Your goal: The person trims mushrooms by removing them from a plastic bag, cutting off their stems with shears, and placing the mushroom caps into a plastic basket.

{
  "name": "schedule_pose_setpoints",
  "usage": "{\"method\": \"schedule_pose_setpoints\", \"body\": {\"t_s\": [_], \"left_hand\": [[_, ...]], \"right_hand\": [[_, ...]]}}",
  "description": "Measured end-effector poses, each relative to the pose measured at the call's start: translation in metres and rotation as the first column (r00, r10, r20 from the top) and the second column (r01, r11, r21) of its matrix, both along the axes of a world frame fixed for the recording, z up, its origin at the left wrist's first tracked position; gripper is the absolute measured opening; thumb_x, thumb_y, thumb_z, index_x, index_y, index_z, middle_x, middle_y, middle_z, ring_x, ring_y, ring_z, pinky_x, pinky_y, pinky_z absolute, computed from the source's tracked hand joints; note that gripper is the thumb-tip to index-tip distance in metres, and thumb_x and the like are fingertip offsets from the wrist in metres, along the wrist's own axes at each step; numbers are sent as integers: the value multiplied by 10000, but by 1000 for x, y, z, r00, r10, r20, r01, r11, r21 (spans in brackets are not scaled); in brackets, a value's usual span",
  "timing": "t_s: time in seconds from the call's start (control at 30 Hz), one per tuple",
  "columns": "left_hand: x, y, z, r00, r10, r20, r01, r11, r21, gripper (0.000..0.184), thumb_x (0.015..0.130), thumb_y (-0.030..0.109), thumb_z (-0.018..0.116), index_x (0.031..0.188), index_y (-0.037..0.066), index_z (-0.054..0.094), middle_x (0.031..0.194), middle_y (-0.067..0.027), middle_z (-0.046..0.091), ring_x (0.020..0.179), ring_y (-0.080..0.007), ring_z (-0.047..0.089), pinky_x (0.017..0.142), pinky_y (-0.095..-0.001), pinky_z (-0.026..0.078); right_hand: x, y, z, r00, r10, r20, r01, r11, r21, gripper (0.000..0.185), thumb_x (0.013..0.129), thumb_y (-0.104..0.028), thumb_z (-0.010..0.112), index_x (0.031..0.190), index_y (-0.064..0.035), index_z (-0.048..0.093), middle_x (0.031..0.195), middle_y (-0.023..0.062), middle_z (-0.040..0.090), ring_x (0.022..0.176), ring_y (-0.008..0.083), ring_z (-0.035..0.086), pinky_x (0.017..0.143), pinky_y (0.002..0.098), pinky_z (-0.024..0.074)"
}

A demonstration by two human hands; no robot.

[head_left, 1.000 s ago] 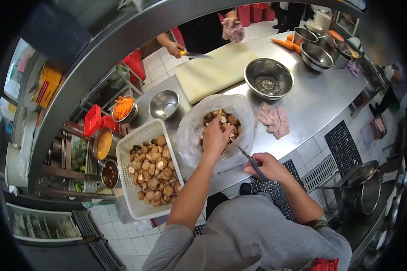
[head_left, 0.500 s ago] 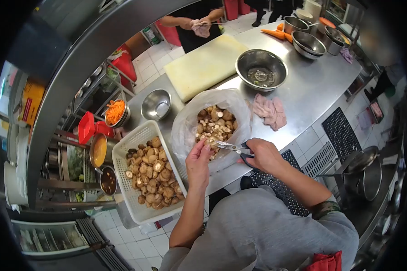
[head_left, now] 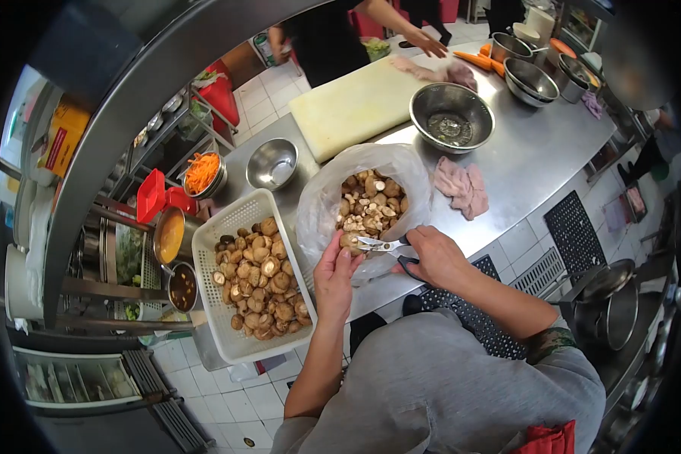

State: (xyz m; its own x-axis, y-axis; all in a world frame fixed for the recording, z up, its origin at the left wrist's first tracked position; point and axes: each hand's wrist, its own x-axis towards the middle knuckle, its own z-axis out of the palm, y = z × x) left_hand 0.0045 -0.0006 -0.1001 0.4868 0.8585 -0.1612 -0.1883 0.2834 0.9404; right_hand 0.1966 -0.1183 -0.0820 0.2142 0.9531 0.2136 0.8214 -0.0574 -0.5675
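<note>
Over the near edge of a clear plastic bag (head_left: 318,219), my left hand (head_left: 336,276) holds a brown mushroom (head_left: 350,241) between its fingers. My right hand (head_left: 433,257) grips black-handled scissors (head_left: 382,244), whose blades touch that mushroom. Inside the bag lie many mushrooms (head_left: 374,195) and pale cut pieces. To the left of my left hand, a white perforated basket (head_left: 212,318) holds more whole mushrooms (head_left: 259,280).
Behind the bag are a metal bowl (head_left: 272,164), a cutting board (head_left: 348,113) and a colander (head_left: 452,117). A pink cloth (head_left: 461,187) lies right of the bag. Across the table, a co-worker's hand (head_left: 427,41) reaches over the board. Shredded carrots (head_left: 202,172) stand at left.
My left hand has come out of the bag with a mushroom, and the scissors have swung to meet it. The co-worker's hand has moved right and the cloth it held now lies on the table.
</note>
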Motion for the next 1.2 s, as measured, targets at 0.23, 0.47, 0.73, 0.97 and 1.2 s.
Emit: {"method": "schedule_pose_setpoints", "body": {"t_s": [0.23, 0.47, 0.73, 0.97, 1.2], "left_hand": [[6, 9, -6, 997, -43, -63, 44, 999, 16, 423, 1083, 113, 486, 1472, -51, 468, 1281, -110, 639, 1092, -149, 645, 954, -302, 558], [12, 13, -16, 999, -38, 20, 40, 996, -79, 368, 1074, 100, 497, 1416, -36, 521, 1280, -111, 635, 1101, -169, 650, 960, -327, 557], [4, 20, -12, 999, -6, 46, 10, 996, -83, 374, 1067, 107, 521, 1418, -21, 514, 1270, -97, 632, 1112, -167, 638, 966, -326, 551], [4, 16, -18, 999, -39, 22, 42, 990, -136, 361, 1066, 123, 526, 1407, 2, 536, 1214, -84, 659, 1036, -158, 657, 933, -323, 557], [-7, 19, -13, 998, 47, 52, -38, 986, -161, 362, 1068, 132, 523, 1409, 11, 530, 1229, -93, 658, 1039, -164, 659, 934, -313, 547]], "right_hand": [[4, 1, -7, 997, 13, 73, 2, 980, -201, 397, 815, -332, 792, 983, -19, 615, 870, 155, 682, 839, 364, 699, 728, 455, 562], [7, 4, -17, 948, -86, -307, -32, 932, -360, 559, 772, -553, 820, 764, -14, 674, 717, 185, 685, 710, 375, 680, 669, 434, 530], [4, -9, -8, 972, -91, -215, 47, 979, -200, 592, 747, -552, 849, 805, -2, 638, 758, 171, 662, 742, 380, 661, 678, 445, 507], [1, 5, -32, 964, -152, -218, 108, 974, -202, 607, 720, -578, 851, 790, 2, 683, 755, 175, 683, 769, 376, 690, 705, 455, 526], [20, 0, -19, 904, -133, -406, -41, 919, -392, 686, 741, -653, 808, 780, 17, 671, 748, 200, 671, 727, 350, 667, 705, 439, 510]]}}
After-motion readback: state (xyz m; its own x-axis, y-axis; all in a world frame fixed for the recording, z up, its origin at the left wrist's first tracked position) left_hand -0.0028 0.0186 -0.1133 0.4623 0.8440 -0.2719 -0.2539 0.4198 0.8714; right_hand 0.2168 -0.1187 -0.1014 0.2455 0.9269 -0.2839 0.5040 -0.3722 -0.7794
